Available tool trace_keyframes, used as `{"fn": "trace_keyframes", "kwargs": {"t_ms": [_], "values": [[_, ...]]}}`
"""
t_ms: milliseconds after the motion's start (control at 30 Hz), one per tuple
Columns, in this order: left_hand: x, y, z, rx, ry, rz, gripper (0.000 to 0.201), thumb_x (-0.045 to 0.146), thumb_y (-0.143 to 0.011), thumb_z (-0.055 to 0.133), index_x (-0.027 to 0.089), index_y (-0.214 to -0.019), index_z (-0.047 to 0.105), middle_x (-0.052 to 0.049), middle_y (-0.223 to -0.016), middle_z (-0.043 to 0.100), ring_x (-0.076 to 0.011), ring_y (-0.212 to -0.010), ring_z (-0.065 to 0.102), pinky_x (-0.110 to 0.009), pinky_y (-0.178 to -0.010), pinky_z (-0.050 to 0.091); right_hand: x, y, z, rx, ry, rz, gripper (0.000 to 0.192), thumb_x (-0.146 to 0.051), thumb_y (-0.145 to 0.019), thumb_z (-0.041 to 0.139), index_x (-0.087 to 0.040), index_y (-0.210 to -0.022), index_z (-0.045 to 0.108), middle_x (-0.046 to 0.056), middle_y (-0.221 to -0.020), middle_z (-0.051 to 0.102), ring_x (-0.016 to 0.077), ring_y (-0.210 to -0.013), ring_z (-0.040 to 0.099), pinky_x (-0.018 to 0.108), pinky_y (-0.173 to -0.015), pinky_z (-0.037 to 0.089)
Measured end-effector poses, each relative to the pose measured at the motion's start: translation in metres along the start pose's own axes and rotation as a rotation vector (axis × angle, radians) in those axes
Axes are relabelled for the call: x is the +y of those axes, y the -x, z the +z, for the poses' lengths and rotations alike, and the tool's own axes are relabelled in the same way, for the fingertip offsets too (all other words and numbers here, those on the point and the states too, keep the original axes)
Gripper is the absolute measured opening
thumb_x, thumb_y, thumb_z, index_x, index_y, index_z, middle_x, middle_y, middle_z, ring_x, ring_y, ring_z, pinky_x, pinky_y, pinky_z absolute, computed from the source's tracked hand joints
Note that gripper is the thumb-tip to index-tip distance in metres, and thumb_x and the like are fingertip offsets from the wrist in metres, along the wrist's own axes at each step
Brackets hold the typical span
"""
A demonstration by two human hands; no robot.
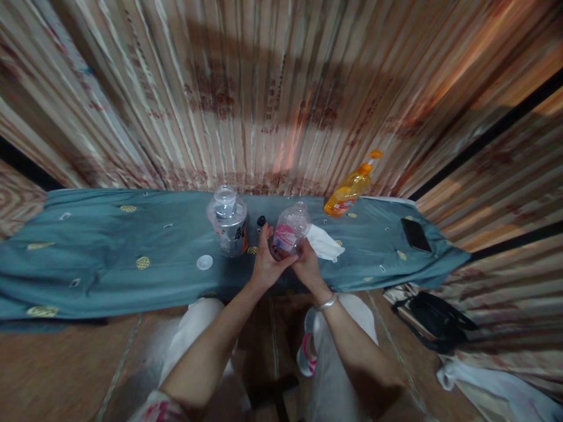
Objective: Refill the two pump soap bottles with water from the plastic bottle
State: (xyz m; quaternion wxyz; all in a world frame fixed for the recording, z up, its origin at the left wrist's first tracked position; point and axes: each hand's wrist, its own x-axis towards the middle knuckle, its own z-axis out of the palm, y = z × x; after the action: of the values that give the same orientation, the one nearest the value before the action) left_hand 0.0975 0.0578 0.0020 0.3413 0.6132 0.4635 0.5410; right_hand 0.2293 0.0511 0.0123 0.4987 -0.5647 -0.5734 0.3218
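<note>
Both hands close around a clear plastic bottle with a pink label [289,231] just above the near edge of the cloth-covered table [109,252]. The left hand [266,262] wraps its lower part, fingers curled; the right hand [308,266] grips the base from the other side. The bottle's bottom is hidden behind the fingers. Its long axis tilts, neck pointing up and away toward the far right. Beside it lie a white cloth [324,243] and a white lid [204,262]; a second clear bottle [227,218] stands left, a small black cap [261,221] between. Farther right, an orange detergent bottle [352,186] leans and a black phone [416,234] lies flat.
</note>
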Motion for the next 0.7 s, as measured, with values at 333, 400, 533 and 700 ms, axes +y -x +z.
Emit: {"fn": "trace_keyframes", "kwargs": {"t_ms": [333,400,533,700], "values": [[-0.009,0.003,0.003,-0.039,0.119,-0.035,0.103,0.042,-0.070,0.087,0.022,-0.154,0.030,-0.019,-0.152,0.048,-0.0344,-0.142,0.048,-0.052,-0.116,0.041,0.003,-0.006,0.000,-0.002,-0.045,-0.023,0.044,-0.043,-0.076,0.070,-0.021,-0.112,0.057,0.007,-0.101,0.074,0.0227,-0.089,0.069,0.037,-0.082,0.056],[-0.010,0.002,0.002,-0.025,0.129,-0.042,0.102,0.041,-0.068,0.088,0.021,-0.152,0.034,-0.018,-0.151,0.049,-0.0343,-0.141,0.048,-0.051,-0.118,0.039,0.002,0.000,0.006,-0.038,0.009,-0.030,0.048,-0.040,-0.075,0.071,-0.020,-0.117,0.057,0.007,-0.100,0.075,0.0244,-0.088,0.070,0.038,-0.080,0.056],[-0.012,-0.002,-0.001,0.025,0.163,-0.110,0.096,0.038,-0.068,0.087,0.020,-0.149,0.039,-0.015,-0.144,0.056,-0.0331,-0.137,0.053,-0.050,-0.118,0.039,0.000,0.007,0.011,-0.124,0.090,-0.090,0.050,-0.032,-0.075,0.067,-0.020,-0.122,0.056,0.011,-0.108,0.074,0.0267,-0.096,0.070,0.041,-0.086,0.056],[-0.015,-0.004,-0.002,0.045,0.239,-0.194,0.090,0.033,-0.066,0.087,0.021,-0.143,0.042,-0.012,-0.134,0.063,-0.0298,-0.123,0.062,-0.049,-0.112,0.044,-0.002,0.007,0.006,-0.207,0.058,-0.112,0.063,-0.030,-0.078,0.064,-0.018,-0.138,0.048,0.014,-0.131,0.066,0.0266,-0.115,0.067,0.045,-0.105,0.051]]}}
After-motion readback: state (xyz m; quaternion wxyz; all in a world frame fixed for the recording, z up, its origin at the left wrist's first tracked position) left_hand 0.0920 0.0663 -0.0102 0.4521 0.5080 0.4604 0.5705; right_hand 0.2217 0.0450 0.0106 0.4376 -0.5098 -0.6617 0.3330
